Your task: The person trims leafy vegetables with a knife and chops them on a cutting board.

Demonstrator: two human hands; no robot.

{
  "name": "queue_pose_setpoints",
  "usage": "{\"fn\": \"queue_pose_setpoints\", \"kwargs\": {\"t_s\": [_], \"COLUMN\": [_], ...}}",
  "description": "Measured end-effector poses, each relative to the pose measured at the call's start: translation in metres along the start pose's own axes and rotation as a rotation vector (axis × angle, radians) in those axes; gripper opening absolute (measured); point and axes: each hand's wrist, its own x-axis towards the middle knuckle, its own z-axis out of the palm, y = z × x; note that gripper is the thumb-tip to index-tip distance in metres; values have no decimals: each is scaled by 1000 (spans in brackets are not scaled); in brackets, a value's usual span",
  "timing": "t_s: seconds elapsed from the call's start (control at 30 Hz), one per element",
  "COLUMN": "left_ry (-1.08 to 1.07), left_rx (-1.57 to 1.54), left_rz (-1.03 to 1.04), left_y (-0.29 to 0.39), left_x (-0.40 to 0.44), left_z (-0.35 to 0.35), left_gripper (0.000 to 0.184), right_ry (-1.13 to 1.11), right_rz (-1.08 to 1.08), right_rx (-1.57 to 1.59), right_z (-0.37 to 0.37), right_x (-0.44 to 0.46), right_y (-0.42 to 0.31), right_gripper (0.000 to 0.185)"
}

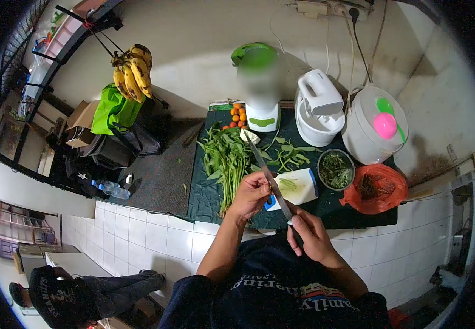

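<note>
My right hand (310, 236) is closed around the dark handle of a long knife (262, 164), its blade pointing up and away over the table. My left hand (253, 193) is pinched closed beside the blade; what its fingertips hold, if anything, is too small to make out. Beneath the knife lies a white cutting board (305, 193) with blue ends, bearing a few cut green stems (288, 184). A large bunch of long-stemmed leafy greens (226, 159) rests left of the board. To the right stands a bowl (336, 171) of chopped greens.
A red plastic bag (388, 200) with plant scraps sits at the right. Behind are small orange fruits (238, 115), a white-green blender (263, 115), a stand mixer (322, 104) and a white lidded container (366, 140). Bananas (132, 77) hang left; another person (64, 296) is at lower left.
</note>
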Motion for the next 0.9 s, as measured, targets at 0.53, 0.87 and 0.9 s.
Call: {"fn": "queue_pose_setpoints", "kwargs": {"t_s": [0.53,0.87,0.9], "left_ry": [90,73,70], "left_rx": [47,-116,-95], "left_rz": [-6,-50,-59], "left_y": [-12,-9,-8], "left_x": [-2,-7,-8], "left_z": [-1,5,5], "left_gripper": [65,52,49], "right_ry": [40,118,117], "right_rz": [83,59,58], "right_rx": [-44,19,19], "right_z": [3,4,4], "right_x": [2,0,0], "right_y": [6,9,9], "right_gripper": [51,43,43]}}
